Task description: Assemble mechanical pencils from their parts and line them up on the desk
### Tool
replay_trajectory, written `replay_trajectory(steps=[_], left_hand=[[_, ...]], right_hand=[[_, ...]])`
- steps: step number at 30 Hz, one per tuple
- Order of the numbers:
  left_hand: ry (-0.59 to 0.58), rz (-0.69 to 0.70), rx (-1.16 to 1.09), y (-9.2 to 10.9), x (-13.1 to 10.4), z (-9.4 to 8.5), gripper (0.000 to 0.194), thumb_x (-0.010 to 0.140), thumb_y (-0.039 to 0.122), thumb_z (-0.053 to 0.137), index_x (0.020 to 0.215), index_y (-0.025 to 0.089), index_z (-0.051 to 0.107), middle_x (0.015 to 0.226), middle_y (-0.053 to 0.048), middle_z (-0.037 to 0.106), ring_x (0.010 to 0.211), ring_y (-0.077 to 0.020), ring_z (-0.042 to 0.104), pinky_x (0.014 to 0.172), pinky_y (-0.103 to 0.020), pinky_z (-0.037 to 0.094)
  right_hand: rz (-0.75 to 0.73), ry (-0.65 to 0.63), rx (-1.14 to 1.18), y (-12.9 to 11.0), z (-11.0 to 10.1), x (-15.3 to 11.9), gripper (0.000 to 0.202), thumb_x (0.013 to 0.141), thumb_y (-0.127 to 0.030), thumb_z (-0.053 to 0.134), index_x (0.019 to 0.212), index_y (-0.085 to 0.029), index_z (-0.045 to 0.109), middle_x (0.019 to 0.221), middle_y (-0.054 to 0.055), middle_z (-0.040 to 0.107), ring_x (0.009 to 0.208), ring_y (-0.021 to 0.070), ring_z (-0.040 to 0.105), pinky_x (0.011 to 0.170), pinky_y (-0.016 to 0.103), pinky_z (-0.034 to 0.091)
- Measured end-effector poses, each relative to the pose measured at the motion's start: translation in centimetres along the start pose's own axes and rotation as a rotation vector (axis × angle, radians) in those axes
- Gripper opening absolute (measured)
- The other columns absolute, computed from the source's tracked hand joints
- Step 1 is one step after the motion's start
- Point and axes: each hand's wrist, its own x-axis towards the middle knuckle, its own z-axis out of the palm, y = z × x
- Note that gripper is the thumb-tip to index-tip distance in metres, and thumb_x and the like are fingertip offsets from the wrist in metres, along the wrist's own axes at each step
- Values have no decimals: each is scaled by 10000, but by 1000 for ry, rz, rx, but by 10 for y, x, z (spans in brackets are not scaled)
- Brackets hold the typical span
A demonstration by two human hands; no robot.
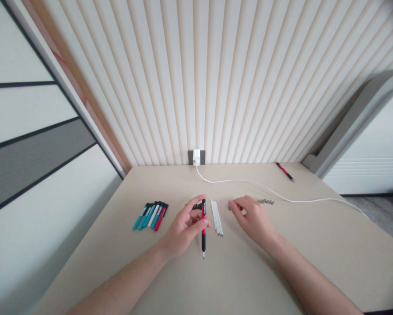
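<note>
My left hand (186, 225) holds a red and black pen (203, 234) upright in the picture, tip toward me, with a fingertip on its top end. Behind that hand, small black parts (198, 206) lie partly hidden. Several thin white refills (216, 218) rest side by side just right of the pen. My right hand (251, 215) is over the table with thumb and index finger pinched around a small greyish item, too small to make out. Small dark grey pieces (266, 201) lie in a row beyond its knuckles.
Several teal, white and red pen barrels (150, 216) lie at the left of the table (190, 284). Another red and black pen (285, 172) is at the back right. A white cable (236, 180) runs from a charger (196, 157) across to the right edge.
</note>
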Motion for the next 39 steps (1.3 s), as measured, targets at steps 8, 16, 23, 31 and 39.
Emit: replay_trajectory(steps=[8, 16, 23, 31, 39], left_hand=[[97, 24, -47, 6, 0, 2, 792, 857, 316, 618, 1485, 285, 138, 807, -10, 653, 693, -131, 555, 687, -275, 441], [129, -39, -97, -1, 5, -1, 505, 827, 331, 655, 1268, 188, 455, 843, -47, 683, 681, -124, 551, 621, -241, 403], [216, 13, -203, -7, 10, -3, 257, 801, 302, 688, 989, 160, 586, 930, -76, 697, 679, -117, 561, 605, -241, 418], [323, 129, -413, -8, 15, -5, 164, 806, 244, 692, 918, 175, 595, 813, 16, 616, 705, -97, 598, 690, -238, 485], [346, 124, -482, -9, 16, -5, 211, 770, 220, 725, 914, 182, 575, 881, 2, 666, 805, -123, 664, 821, -273, 515]], right_hand=[[289, 21, -468, 56, -22, 5, 227, 892, -290, 498, 979, -208, 691, 1030, 95, 656, 980, 260, 556, 814, 367, 380], [378, -109, -555, 71, -17, 0, 205, 867, -301, 547, 946, -214, 715, 1051, 114, 656, 1010, 285, 552, 785, 391, 369], [312, -23, -506, 78, -15, -1, 136, 833, -237, 590, 790, -207, 716, 912, 123, 682, 928, 285, 569, 726, 376, 363], [193, 117, 140, 36, -14, 10, 242, 892, -370, 514, 895, -202, 688, 844, 54, 696, 760, 190, 598, 711, 315, 438], [218, -18, 670, -4, 7, 1, 265, 834, -419, 605, 896, -183, 709, 863, 55, 713, 729, 167, 597, 680, 300, 472]])
